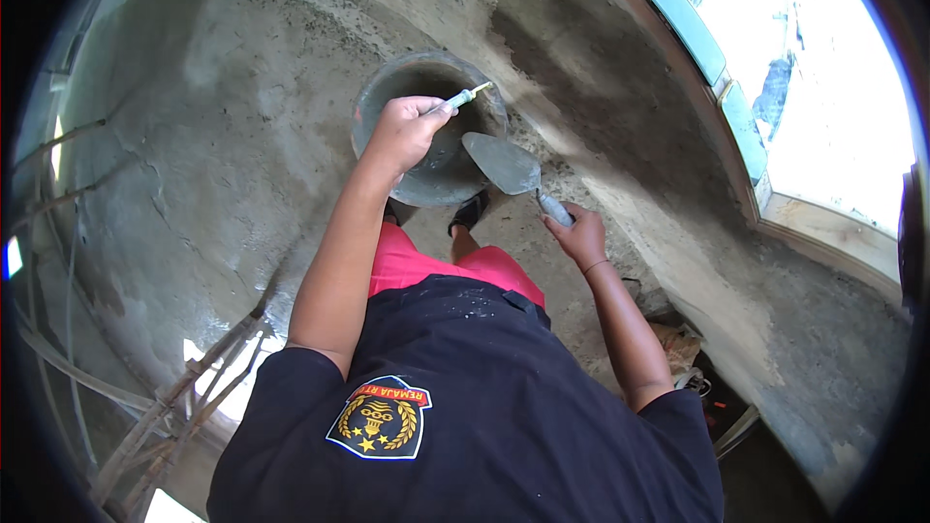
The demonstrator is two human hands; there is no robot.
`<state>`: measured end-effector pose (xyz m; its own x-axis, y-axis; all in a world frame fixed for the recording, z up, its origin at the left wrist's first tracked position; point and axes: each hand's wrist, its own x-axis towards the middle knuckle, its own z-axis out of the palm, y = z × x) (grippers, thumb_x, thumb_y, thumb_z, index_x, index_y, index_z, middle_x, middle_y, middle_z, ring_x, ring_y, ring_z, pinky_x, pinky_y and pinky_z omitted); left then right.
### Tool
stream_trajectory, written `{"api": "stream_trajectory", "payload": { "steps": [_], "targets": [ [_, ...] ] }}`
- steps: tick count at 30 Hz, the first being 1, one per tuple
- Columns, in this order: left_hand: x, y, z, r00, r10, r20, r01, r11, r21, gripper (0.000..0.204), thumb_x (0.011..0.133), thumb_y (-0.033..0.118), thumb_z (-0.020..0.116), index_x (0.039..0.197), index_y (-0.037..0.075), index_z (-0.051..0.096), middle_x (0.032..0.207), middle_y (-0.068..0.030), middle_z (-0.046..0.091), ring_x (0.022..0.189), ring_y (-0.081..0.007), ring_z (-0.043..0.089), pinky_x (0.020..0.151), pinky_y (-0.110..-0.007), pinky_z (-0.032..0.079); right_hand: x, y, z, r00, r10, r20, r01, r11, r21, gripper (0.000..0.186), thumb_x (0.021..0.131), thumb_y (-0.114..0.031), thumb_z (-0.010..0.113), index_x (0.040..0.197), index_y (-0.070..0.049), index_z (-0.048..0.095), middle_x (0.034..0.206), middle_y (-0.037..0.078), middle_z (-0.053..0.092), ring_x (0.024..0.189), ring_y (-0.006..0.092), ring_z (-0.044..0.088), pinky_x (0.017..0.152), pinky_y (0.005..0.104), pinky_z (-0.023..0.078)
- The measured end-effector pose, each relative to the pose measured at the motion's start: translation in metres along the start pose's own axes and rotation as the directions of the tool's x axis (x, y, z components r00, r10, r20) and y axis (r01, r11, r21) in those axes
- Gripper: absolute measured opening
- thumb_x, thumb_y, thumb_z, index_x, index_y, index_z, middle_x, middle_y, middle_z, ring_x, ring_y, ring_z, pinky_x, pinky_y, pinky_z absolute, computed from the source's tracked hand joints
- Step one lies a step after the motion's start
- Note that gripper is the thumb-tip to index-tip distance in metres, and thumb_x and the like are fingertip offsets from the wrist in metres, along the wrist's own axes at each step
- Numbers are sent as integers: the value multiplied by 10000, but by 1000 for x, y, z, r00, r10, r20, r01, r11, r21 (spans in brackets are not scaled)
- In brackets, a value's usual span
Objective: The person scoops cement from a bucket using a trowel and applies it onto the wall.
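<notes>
My left hand point(407, 136) grips a narrow tool with a pale green handle point(455, 101), raised over a grey mortar bucket point(380, 82) and pointing up and right. My right hand point(577, 235) is wrapped round the handle of a pointed trowel point(502, 163), whose grey-coated blade lies over the bucket's right part. The bucket's inside looks dark and grey; how full it is, I cannot tell. Below it show my sandalled feet.
A rough plastered wall point(620, 136) runs diagonally at the right, with a bright window opening edged by a wooden frame point(823, 242) and two teal pieces point(686, 29). Bamboo poles point(208, 368) stand at the lower left. A brown sack point(678, 344) sits at the lower right.
</notes>
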<state>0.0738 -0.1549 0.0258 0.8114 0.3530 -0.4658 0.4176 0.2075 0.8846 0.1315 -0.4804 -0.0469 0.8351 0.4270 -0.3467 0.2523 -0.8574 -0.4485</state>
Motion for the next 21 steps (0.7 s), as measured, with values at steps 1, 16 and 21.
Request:
{"api": "stream_trajectory", "payload": {
  "steps": [1, 16, 21],
  "targets": [
    [2, -8, 1, 1000, 20, -15, -20, 1000, 2, 203, 875, 170, 568, 897, -5, 669, 647, 83, 485, 603, -17, 387, 538, -200, 311, 1, 3, 1, 999, 12, 43, -14, 999, 39, 428, 666, -425, 716, 927, -87, 687, 759, 169, 652, 708, 325, 640, 661, 394, 508],
    [16, -84, -3, 974, -27, -227, 9, 997, -78, 210, 884, 165, 565, 953, -8, 663, 757, 53, 536, 696, -30, 431, 632, -188, 339, 33, 44, 4, 980, -26, 196, 24, 1000, 13, 421, 778, -383, 647, 1033, -55, 586, 823, 191, 643, 776, 359, 627, 682, 411, 485],
    [9, -98, -4, 959, 20, -284, -49, 994, -96, 216, 878, 174, 576, 916, -23, 655, 650, 58, 485, 617, -34, 409, 555, -218, 330, 81, 67, 24, 982, 27, 185, -55, 987, 149, 427, 816, -389, 608, 1026, -18, 575, 863, 197, 642, 832, 362, 620, 724, 394, 472]
  ]
}}
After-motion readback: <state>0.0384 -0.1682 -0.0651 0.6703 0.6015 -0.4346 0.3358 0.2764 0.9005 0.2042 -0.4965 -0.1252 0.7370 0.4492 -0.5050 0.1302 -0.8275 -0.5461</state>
